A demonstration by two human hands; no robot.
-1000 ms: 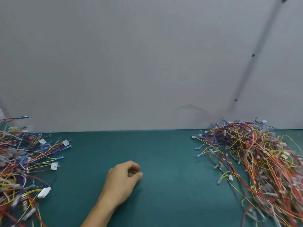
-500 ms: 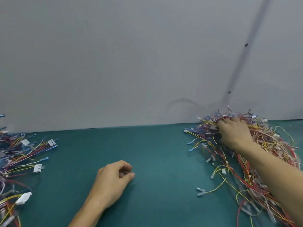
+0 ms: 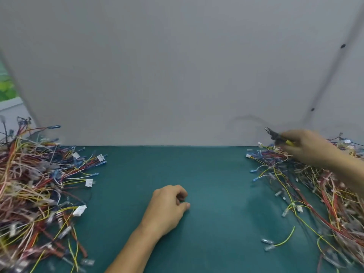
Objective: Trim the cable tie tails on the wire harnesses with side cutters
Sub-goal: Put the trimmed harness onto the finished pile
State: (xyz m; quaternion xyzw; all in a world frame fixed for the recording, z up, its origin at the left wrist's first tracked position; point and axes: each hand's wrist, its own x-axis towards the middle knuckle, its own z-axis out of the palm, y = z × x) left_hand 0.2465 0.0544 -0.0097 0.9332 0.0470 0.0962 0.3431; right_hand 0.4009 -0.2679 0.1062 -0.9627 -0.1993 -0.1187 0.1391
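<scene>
Fingers of the right hand are curled round the yellow grips of the side cutters, whose dark, pointed head sticks out up and to the left; motion blur hides whether the blades are parted. That hand hovers over the far edge of the right heap of wire harnesses, a loose tangle of thin red, yellow, white and blue leads tipped with clear sleeved terminals and small white plugs. A like tangle, the left heap of wire harnesses, spreads along the other side, with ribbed white connector housings jutting from its inner fringe. Between the two lies a broad bare lane of smooth, matte teal mat, and on it rests the left hand, knuckles up, fingers loosely tucked under and holding nothing. One stray yellow lead with clear end sleeves lies apart from the right heap, near the front. The mat's far edge meets a plain grey wall panel in a straight line; a dark strip runs slantwise up the panel at the right.
</scene>
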